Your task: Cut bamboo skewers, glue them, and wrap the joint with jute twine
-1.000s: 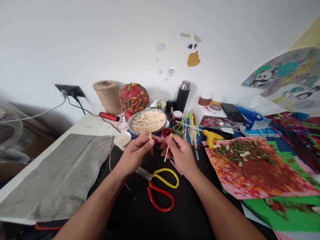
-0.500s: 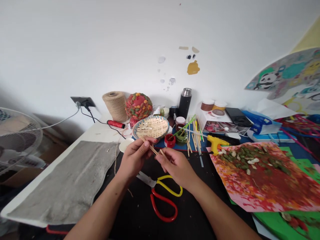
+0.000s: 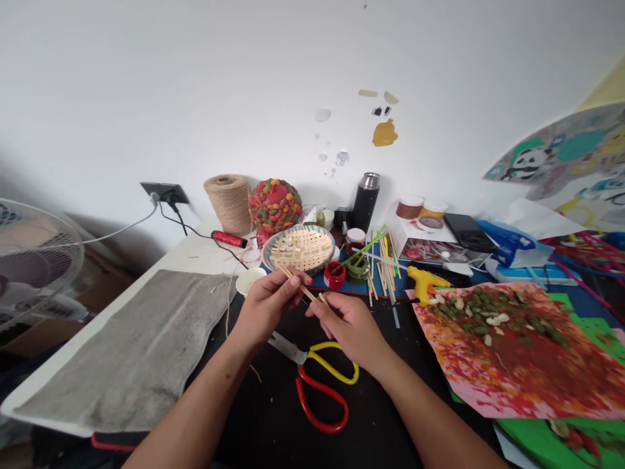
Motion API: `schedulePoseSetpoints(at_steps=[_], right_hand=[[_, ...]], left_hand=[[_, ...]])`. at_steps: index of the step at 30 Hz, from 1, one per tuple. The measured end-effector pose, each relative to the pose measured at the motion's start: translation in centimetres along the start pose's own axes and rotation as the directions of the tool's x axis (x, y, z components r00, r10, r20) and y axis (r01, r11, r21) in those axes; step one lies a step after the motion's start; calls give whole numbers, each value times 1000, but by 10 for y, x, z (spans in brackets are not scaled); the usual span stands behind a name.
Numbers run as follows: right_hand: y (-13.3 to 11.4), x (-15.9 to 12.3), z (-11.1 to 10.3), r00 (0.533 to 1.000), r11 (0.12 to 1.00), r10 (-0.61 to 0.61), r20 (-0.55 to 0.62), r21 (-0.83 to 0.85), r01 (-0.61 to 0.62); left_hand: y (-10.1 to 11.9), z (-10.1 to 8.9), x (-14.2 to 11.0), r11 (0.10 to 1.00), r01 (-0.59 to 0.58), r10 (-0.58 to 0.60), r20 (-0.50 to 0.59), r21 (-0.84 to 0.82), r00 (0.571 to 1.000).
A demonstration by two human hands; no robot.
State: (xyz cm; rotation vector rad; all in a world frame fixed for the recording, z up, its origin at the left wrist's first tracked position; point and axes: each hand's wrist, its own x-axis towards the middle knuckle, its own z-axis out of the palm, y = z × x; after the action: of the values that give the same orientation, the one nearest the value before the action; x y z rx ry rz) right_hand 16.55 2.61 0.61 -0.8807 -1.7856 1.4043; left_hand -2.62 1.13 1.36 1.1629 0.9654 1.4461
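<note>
Thin wooden sticks (image 3: 308, 294) run between my two hands above the black mat. My left hand (image 3: 273, 296) is closed, pinching them between thumb and fingers. My right hand (image 3: 344, 322) is closed too, its fingertips gripping the stick ends; how many sticks there are I cannot tell. Below the hands lie scissors (image 3: 322, 397) with one red and one yellow handle, blades pointing up and left. Just beyond my left hand sits a woven bamboo basket (image 3: 312, 251) with pale pieces in it. A small white bowl (image 3: 250, 280) stands beside my left hand.
Behind are a twine spool (image 3: 228, 203), a ball covered in coloured pieces (image 3: 276, 205), a black flask (image 3: 366, 202), paint jars (image 3: 334, 275) and loose sticks (image 3: 381, 260). On the right lie a yellow glue gun (image 3: 426, 284) and painted paper (image 3: 527, 358); left, a grey cloth (image 3: 131, 352).
The view has shifted slightly, so the things behind appear a little farther right. Both hands keep their hold on the sticks, with almost no change in pose.
</note>
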Motion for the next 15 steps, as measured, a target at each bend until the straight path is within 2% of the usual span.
schedulePoseSetpoints(at_steps=[7,15], right_hand=[[-4,3,-3,1000,992,11,-29,123,-7],[-5,3,-4,997,996,10,-70,94,-3]], left_hand=[[3,5,1,992,-73,70,-32,-102,997],[7,6,2,995,-57,55,-18,-86,998]])
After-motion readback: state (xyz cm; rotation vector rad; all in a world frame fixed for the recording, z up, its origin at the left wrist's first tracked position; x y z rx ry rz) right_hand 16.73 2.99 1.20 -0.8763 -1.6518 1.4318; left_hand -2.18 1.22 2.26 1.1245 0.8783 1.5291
